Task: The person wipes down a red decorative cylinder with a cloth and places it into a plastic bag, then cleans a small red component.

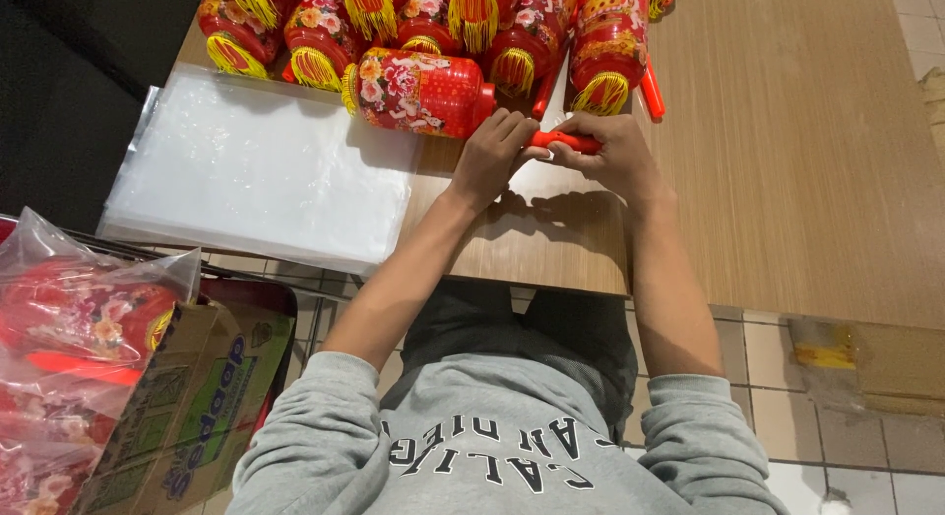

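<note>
Between both hands' fingers (551,153), clamped, an orange stick (564,140); beyond, unbagged lanterns (423,92); leftward, clear bags (261,170), bagged lanterns (69,328).

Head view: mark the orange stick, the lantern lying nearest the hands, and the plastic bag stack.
orange stick (563,139), head view, middle of shaft.
lantern (423,90), head view, flowered side.
plastic bag stack (256,170), head view, top sheet.

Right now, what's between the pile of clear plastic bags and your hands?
In the head view, only bare wooden table lies between the clear plastic bags and the left hand; the red flowered lantern sits just above that gap.
</note>
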